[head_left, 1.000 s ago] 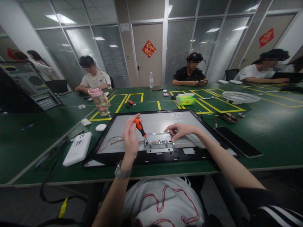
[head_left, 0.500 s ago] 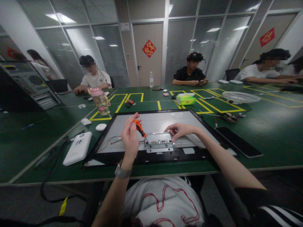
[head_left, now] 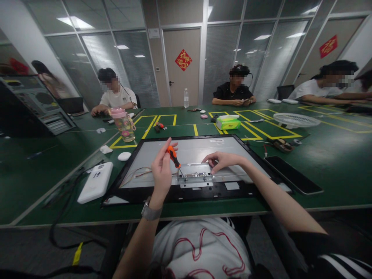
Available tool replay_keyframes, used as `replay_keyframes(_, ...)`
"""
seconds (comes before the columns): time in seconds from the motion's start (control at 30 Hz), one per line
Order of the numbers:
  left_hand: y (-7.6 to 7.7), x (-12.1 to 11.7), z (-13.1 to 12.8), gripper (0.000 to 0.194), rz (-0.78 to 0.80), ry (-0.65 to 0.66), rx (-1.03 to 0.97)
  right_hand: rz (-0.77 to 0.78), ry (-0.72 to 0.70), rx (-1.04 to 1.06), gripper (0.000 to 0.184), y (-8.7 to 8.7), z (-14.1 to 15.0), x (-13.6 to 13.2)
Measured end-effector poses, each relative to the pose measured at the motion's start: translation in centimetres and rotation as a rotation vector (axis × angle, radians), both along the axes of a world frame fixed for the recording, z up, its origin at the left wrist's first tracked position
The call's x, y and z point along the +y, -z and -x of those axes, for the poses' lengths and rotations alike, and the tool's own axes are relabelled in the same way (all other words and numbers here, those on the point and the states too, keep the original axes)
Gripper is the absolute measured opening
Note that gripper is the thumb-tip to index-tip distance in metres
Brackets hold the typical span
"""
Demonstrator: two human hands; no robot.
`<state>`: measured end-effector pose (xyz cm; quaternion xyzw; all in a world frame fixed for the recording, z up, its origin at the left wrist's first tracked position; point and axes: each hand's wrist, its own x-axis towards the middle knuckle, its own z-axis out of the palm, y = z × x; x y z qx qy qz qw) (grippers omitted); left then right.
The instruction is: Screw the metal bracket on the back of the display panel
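Near the table's front edge lies a flat display panel (head_left: 238,151) with a silvery back and a black frame. A metal bracket (head_left: 194,168) with a row of connectors sits on its lower middle. My left hand (head_left: 162,166) holds an orange and black screwdriver (head_left: 173,157), its handle against the palm and fingers, which are nearly straight. The screwdriver slants down, its tip at the bracket's left end. My right hand (head_left: 222,162) grips the bracket's right end between thumb and curled fingers. Thin wires (head_left: 135,173) run left from the bracket across the panel.
Left of the panel are a white power bank (head_left: 95,183), a white oval case (head_left: 124,156) and a pink-lided bottle (head_left: 123,126). A black phone (head_left: 292,174) lies to the right. Beyond are a tissue pack (head_left: 228,122) and a white fan grille (head_left: 296,120). Several people sit across the table.
The screwdriver has shifted slightly to the right at its handle, and my left hand's fingers have moved a little with it. My right hand stays on the bracket.
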<state>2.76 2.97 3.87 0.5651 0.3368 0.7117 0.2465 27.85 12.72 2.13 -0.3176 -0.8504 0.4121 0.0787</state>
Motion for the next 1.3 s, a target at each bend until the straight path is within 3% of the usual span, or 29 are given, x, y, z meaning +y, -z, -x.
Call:
replay_keyframes(0.27, -0.42, 0.24, 0.17, 0.022, -0.094, -0.184, 0.124, 0.004, 0.007, 0.001, 0.068, -0.07, 0.03, -0.05)
replay_keyframes(0.5, 0.05, 0.41, 0.28, 0.038, 0.026, 0.043, -0.050, 0.004, 0.002, 0.001, 0.069, -0.13, 0.05, -0.09)
replay_keyframes(0.9, -0.02, 0.40, 0.06, 0.026, -0.018, -0.083, 0.057, 0.014, -0.004, 0.005, 0.068, -0.14, 0.05, -0.14)
replay_keyframes(1.1, 0.13, 0.34, 0.23, 0.038, -0.012, 0.009, -0.031, 0.018, -0.009, 0.011, 0.068, -0.19, 0.04, -0.16)
replay_keyframes(1.3, -0.26, -0.13, 0.10, 0.034, 0.004, -0.052, 0.000, 0.010, -0.003, 0.010, 0.068, -0.20, 0.05, -0.19)
